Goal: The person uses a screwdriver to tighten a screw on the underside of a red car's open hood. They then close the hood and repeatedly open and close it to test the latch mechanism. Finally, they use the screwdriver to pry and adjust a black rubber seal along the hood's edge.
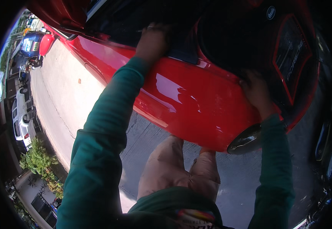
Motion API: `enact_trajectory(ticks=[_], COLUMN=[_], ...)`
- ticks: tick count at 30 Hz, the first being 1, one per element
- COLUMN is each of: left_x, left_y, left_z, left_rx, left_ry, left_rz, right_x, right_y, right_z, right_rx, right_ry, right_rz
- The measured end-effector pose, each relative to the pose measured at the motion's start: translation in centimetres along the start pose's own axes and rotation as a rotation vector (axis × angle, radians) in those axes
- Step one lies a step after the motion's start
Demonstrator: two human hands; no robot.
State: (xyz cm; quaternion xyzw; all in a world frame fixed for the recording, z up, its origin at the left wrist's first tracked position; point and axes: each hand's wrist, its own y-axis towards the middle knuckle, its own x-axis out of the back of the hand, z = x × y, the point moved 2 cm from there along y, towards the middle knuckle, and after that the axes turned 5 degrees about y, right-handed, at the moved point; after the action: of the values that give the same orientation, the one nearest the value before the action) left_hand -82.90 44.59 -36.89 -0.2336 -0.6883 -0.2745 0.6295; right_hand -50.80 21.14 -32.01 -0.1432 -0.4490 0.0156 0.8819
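A glossy red car point(185, 99) fills the upper middle, with a dark upper section point(227, 30) bearing a red-bordered sticker point(292, 57). My left hand point(152, 42) reaches to the dark trim above the red bodywork, its fingers bent; whatever they hold is lost in shadow. Further right and lower, my right hand point(255, 91) curls its fingers at the edge where red panel meets black surface, above a dark wheel point(246, 139). Both forearms are in green sleeves.
Pale concrete pavement point(66, 95) runs along the left. Beyond it are a blue vehicle point(30, 44) with a red one beside it, a white car point(22, 118) and green plants point(38, 160). A dark shiny shape point(326, 133) stands at the right rim.
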Motion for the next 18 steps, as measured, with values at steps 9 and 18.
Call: enact_trajectory(ticks=[9, 18], left_x=[3.6, 3.5], left_y=[0.0, -1.2], left_z=[0.7, 0.0], left_rx=[0.14, 0.245], left_ry=[-0.244, -0.25], left_rz=[-0.13, -0.196], right_x=[-2.2, 0.1], right_y=[3.8, 3.7], right_z=[-1.9, -1.5], right_rx=[-0.208, -0.375], right_ry=[0.525, 0.62], right_rz=[0.009, 0.177])
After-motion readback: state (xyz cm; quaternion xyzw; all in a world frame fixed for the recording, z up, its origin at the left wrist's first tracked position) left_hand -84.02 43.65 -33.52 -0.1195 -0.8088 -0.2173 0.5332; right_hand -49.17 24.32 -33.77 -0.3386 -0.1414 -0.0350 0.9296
